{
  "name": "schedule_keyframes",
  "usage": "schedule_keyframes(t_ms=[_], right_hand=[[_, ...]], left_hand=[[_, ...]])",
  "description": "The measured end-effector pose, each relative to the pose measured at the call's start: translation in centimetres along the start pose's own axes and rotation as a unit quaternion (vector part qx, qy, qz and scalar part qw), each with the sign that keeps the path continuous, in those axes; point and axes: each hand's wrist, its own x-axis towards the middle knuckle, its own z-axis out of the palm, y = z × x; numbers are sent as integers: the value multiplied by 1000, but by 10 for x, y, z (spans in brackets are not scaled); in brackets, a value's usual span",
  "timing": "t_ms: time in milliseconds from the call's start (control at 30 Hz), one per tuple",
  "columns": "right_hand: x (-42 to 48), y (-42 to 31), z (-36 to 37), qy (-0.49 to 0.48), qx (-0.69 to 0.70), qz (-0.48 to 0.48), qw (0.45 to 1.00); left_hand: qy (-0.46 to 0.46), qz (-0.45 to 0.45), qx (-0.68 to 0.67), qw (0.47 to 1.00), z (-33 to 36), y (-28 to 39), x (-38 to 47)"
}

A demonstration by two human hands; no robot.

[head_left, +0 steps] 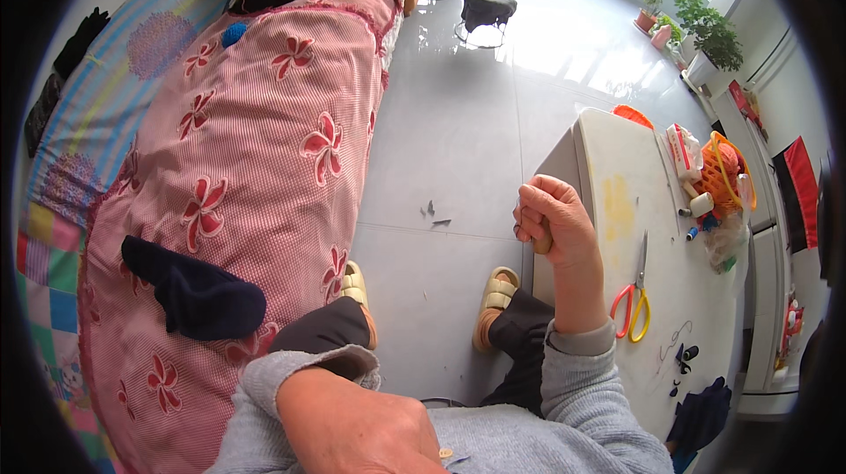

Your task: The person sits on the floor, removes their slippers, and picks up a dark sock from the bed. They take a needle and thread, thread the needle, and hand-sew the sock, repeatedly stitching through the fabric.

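My right hand (558, 219) is raised over the gap beside the table, its fingers curled tightly. From the palm pokes the rounded end of a tan handle (543, 240), which looks wooden. A thin dark line shows by the fingertips, too small to name. Low against my grey sweater (515, 437) lies my left hand (363, 421), back upwards. Its fingers run below the picture's edge, so its grip is hidden. On the table nearest the right hand rest scissors (638, 295) with red and yellow handles. A dark navy sock-like cloth piece (198, 292) lies on the bed.
A pink flowered bedspread (264, 163) covers the bed at left. The white table (615, 163) holds thread scraps, dark snippets (684, 358), folded navy cloth (702, 411) and an orange basket (724, 170). Grey scraps (436, 217) lie on the floor. A black-covered stool (486, 8) stands farther off.
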Motion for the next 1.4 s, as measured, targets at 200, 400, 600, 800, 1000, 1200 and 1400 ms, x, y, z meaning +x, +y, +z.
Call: schedule_keyframes(t_ms=[200,400,600,800,1000,1200,1400], right_hand=[[0,0,3,-9,19,-4,1000],[-13,-12,10,-29,52,-13,998],[-20,-14,23,-54,-128,-1,990],[-17,-5,35,-87,-207,41,974],[-14,3,39,-91,-191,43,976],[-13,6,35,-36,-64,36,997],[-9,8,31,-35,-30,20,999]], left_hand=[[-17,-12,-10,1000,2,-1,-10],[177,-250,33,951,-16,-13,-27],[447,-388,99,800,-34,-103,-57],[424,-394,52,814,-24,-137,-73],[441,-366,93,814,-24,-145,-78],[471,-394,-160,773,-34,-130,-81],[516,-242,-379,729,-45,-129,-89]])
